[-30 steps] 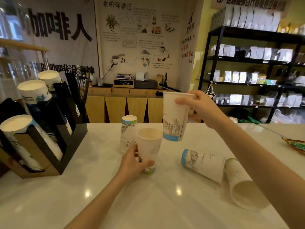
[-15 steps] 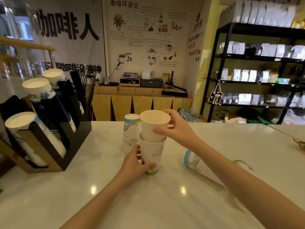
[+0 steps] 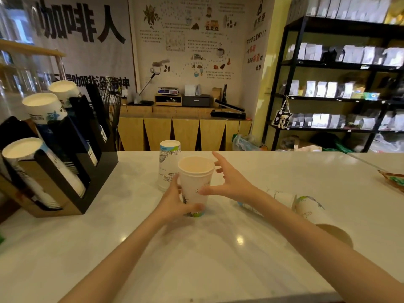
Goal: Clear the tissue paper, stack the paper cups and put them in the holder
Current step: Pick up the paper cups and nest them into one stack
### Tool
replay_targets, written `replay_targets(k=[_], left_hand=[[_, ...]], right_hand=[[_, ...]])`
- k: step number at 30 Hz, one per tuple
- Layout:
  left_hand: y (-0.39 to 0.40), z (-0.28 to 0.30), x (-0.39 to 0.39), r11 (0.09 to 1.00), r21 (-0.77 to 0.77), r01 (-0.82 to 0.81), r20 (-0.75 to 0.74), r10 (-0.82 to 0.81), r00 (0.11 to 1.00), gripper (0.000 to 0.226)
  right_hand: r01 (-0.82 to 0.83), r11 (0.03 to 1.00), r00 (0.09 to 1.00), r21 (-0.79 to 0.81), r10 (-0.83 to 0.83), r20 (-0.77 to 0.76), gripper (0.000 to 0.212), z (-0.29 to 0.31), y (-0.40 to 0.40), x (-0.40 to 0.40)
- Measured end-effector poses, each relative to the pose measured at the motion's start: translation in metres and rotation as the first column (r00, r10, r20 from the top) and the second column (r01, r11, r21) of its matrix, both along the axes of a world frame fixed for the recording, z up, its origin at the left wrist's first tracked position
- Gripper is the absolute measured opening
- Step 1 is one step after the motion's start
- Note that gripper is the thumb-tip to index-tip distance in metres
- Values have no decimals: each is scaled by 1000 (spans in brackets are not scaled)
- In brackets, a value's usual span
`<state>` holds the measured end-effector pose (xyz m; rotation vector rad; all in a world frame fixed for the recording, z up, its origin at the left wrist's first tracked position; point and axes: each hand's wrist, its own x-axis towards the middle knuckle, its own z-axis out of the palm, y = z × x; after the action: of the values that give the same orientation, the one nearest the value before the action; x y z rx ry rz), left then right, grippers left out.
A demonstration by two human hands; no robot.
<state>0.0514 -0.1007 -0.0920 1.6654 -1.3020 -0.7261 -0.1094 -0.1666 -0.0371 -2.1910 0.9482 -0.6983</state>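
Two nested white paper cups [image 3: 196, 182] stand upright on the white counter [image 3: 153, 248], one pushed fully into the other. My left hand [image 3: 172, 202] grips the stack low on its left side. My right hand [image 3: 229, 182] hovers just right of the stack, fingers spread, holding nothing. Behind the stack an upside-down cup [image 3: 168, 162] with a blue band stands on the counter. Two more cups lie on their sides to the right, one partly hidden by my right forearm [image 3: 282, 200], the other with a green band [image 3: 310, 209]. The black cup holder [image 3: 72, 171] sits at the left. No tissue paper shows.
The holder's slots carry several slanted stacks of cups [image 3: 43, 106]. A wrapped item [image 3: 393, 179] lies at the counter's right edge. Beyond the counter are a wooden cabinet [image 3: 183, 132] and black shelves of bags [image 3: 338, 88].
My right hand pushed the upper cup fully down into the cup my left hand holds, then let go and opened beside it. The camera has tilted and moved closer.
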Motion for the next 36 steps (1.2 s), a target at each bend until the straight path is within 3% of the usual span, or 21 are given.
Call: replay_targets(k=[2,4,8,10,15,18,22,26,33,36], left_hand=[[5,15,1,999,-42,-17,38,19,999,131],[13,37,-1,982,-180,-49,110,70,991,134],[32,87,-24,836,-539,100,340,108,934,118],[33,99,-43,768,-580,270,500,74,863,102],[7,84,-104,721,-396,569,698,-167,697,87],[-17,64,-132,745,-242,622,769,-244,591,91],[-49,41,-153,799,-46,600,830,-303,467,98],[-68,24,-165,832,62,552,848,-335,410,101],[-75,28,-167,869,16,495,838,-282,467,88],[-65,69,-154,886,-170,432,693,-205,692,89]], right_hand=[[18,1000,1000,11,-18,-3,112,5,-1,-10],[54,999,998,2,-54,-12,110,12,-3,-25],[147,989,989,18,-148,24,95,24,-8,-69],[209,978,977,1,-209,41,78,27,-8,-95],[416,908,909,-40,-416,18,40,25,-11,-159],[526,850,843,13,-520,-137,49,15,-11,-187],[667,719,733,193,-590,-338,75,2,-14,-204],[648,661,756,379,-497,-426,83,-4,-14,-206],[579,654,816,487,-467,-341,60,-10,-21,-212],[545,665,835,510,-482,-265,55,-6,-28,-209]])
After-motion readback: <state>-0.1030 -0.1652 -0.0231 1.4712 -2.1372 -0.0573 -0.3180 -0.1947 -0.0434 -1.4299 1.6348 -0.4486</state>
